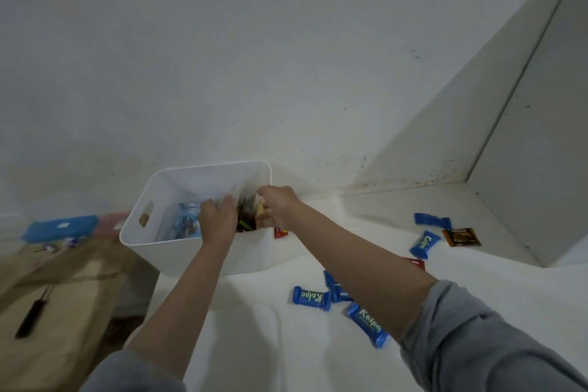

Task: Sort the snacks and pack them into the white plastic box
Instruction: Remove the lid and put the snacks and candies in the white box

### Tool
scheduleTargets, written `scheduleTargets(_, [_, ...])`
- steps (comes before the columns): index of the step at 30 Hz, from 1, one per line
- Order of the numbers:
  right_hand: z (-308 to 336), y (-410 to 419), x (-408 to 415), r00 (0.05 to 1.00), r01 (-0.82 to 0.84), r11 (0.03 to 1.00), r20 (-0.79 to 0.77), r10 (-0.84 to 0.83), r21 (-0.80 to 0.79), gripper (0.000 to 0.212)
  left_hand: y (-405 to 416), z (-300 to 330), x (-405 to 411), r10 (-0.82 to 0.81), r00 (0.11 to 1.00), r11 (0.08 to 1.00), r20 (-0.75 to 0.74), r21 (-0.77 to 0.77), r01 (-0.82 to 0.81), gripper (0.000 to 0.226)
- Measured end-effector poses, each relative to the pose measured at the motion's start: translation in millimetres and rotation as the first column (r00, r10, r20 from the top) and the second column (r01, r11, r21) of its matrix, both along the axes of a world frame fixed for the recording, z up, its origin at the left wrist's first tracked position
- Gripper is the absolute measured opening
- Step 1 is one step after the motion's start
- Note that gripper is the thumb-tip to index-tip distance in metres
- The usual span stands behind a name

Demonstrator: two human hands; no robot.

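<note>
White counter point(254, 344) runs up to a pale, speckled wall point(254, 57), with a grey-white cabinet side point(525, 153) standing at the right. On the counter's left end sits the white plastic box point(140, 210), against the wall. Both hands reach into it: the left hand point(218, 219) rests curled over blue packets inside, while the right hand point(278, 204) pinches a tan wrapper beside dark packets point(246, 221). Blue Kalpa snacks point(311, 297) lie scattered on the counter to the right, near a brown sachet point(461, 237). A blue case point(60, 227) lies left of the box, above a brown board point(57, 289).
</note>
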State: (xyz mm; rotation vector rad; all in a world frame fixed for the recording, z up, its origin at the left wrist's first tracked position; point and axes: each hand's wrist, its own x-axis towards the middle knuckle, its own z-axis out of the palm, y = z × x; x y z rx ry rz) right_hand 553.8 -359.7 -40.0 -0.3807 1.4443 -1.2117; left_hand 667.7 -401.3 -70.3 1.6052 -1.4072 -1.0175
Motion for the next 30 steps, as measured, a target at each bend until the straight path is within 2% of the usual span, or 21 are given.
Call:
scheduleTargets(3, [-19.4,20.0,-21.1,0.997,0.076,0.996,-0.011,-0.077,-0.044,0.02,30.7,-27.7,-5.0,-0.095,0.991,0.94,0.096,-0.318,0.121,0.026])
scheduleTargets(5, [-42.5,42.1,-43.7,0.985,0.137,0.99,-0.098,-0.139,-0.032,0.01,58.7,-47.9,-13.4,-0.128,0.971,0.861,0.204,-0.462,0.211,0.035])
scheduleTargets(7, [-74.0,70.2,-72.8,0.943,0.185,0.983,-0.281,-0.176,0.007,0.014,88.5,-70.0,-24.3,-0.221,0.918,0.783,0.329,-0.502,0.368,0.044])
scheduleTargets(10, [-119.3,120.4,-122.4,0.822,0.249,0.965,-0.546,-0.163,0.087,0.01,123.9,-116.2,-40.6,-0.356,0.808,0.798,0.47,-0.297,0.524,0.067])
scheduleTargets(13, [-149.9,169.3,-176.0,0.693,0.321,0.931,-0.713,-0.107,0.172,0.034,154.8,-150.5,-59.0,-0.472,0.678,0.841,0.563,0.057,0.538,0.1])
scheduleTargets(15, [-167.3,194.1,-212.3,0.592,0.373,0.89,-0.806,-0.011,0.262,0.046,172.1,-169.4,-69.2,-0.557,0.555,0.805,0.618,0.237,0.544,0.118])
scheduleTargets(17, [-178.0,212.1,-246.0,0.527,0.398,0.859,-0.847,0.072,0.321,0.058,183.0,-184.1,-79.8,-0.621,0.453,0.755,0.639,0.332,0.566,0.131])
scheduleTargets(20, [-184.4,226.8,-288.4,0.435,0.372,0.839,-0.873,0.221,0.398,0.076,192.3,-200.3,-96.9,-0.65,0.391,0.715,0.651,0.35,0.605,0.137])
scheduleTargets(25, [-206.9,208.0,-346.0,0.445,0.206,0.805,-0.786,0.429,0.556,0.13,191.6,-212.6,-121.0,-0.57,0.462,0.775,0.679,0.258,0.577,0.13])
scheduleTargets(29, [-205.1,188.7,-345.3,0.497,-0.064,0.796,-0.672,0.549,0.602,0.128,190.5,-218.5,-129.8,-0.52,0.406,0.779,0.751,0.223,0.586,0.108])
scheduleTargets(30, [-206.6,184.8,-342.7,0.483,-0.099,0.786,-0.661,0.574,0.61,0.128,190.1,-220.1,-130.4,-0.507,0.39,0.777,0.769,0.212,0.593,0.102])
